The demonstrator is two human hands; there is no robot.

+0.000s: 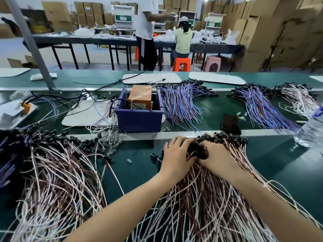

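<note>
The wire bundle at 6 o'clock is thin plastic-sheathed cable, pinkish-white and brown with a faint sheen, tipped with matt black plastic plugs. It lies on a smooth, matt green belt edged by a dull grey metal strip. At 12 o'clock a smooth blue plastic bin holds an orange box under glossy clear film, at 3 o'clock sit a glossy black phone and a crinkled clear plastic bottle, and at 1 o'clock the cartons are matt brown cardboard.
</note>
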